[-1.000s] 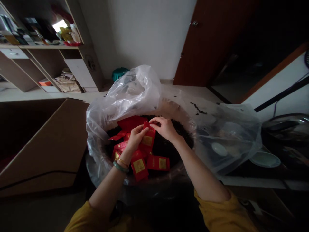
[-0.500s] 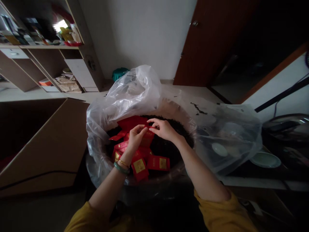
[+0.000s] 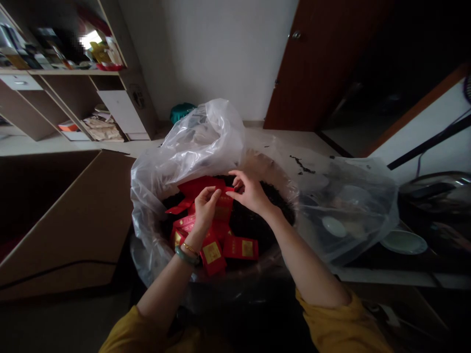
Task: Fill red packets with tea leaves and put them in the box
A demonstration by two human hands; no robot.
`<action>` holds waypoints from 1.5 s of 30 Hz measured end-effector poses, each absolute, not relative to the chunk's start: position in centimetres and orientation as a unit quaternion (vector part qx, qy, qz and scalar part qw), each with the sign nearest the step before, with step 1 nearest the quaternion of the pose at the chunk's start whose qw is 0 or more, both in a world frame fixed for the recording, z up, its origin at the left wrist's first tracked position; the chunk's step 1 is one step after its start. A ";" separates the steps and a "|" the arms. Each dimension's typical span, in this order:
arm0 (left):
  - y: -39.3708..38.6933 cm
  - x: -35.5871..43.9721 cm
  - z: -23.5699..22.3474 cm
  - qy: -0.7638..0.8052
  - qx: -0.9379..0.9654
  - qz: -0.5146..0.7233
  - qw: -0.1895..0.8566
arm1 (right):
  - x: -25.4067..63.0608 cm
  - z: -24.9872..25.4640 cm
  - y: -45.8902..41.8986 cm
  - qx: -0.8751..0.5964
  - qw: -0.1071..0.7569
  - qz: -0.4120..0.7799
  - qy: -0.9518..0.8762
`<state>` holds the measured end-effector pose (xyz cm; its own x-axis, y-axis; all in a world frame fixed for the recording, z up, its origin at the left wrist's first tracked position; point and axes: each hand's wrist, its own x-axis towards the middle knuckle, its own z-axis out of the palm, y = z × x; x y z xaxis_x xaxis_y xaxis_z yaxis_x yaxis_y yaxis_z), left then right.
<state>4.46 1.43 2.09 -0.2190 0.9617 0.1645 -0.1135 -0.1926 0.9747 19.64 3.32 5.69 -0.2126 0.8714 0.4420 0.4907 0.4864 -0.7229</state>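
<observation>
A big clear plastic bag [image 3: 162,166] lines a round tub holding dark loose leaves [image 3: 253,225] and several small red packets with gold labels [image 3: 241,247]. Over the tub, my left hand [image 3: 203,208] and my right hand [image 3: 248,191] both pinch the top edge of one red packet [image 3: 222,205] and hold it upright between them. A green bangle and a thin gold one sit on my left wrist. More red packets lie under and in front of my left hand.
A brown cardboard box [image 3: 73,215] stands open at the left. Shelves with papers and boxes [image 3: 73,63] fill the back left. A brown door [image 3: 316,63] is behind. At the right are a white dish [image 3: 403,241] and a dark metal pot [image 3: 437,196].
Both hands have risen slightly and the packet's top edge is spread wider between my fingers. Everything else is still.
</observation>
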 end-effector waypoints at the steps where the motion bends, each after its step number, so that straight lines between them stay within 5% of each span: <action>1: 1.4 4.4 2.1 0.469 0.444 0.634 0.425 | 19.6 5.5 3.4 -0.468 0.450 0.220 -0.728; 15: 1.6 3.5 2.1 0.434 0.406 0.606 0.528 | 19.3 4.8 4.0 -0.456 0.456 0.398 -0.653; 29: 0.2 4.6 3.0 0.427 0.407 0.496 0.637 | 20.1 4.4 4.6 -0.454 0.455 0.345 -0.684; 32: 0.4 4.3 2.9 0.429 0.413 0.493 0.634 | 22.0 2.8 5.9 -0.524 0.389 0.303 -0.694; 38: 0.9 4.2 2.7 0.443 0.392 0.507 0.627 | 23.5 -1.1 6.5 -0.649 0.017 0.118 -0.752; 45: 0.7 3.8 2.9 0.434 0.405 0.510 0.623 | 23.3 -1.9 6.3 -0.680 -0.031 0.104 -0.725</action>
<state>3.76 0.67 2.93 0.1041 0.9863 -0.1280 -0.2844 0.1529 0.9464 23.33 6.33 -1.85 -0.0736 0.9797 -0.1864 0.9925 0.0537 -0.1098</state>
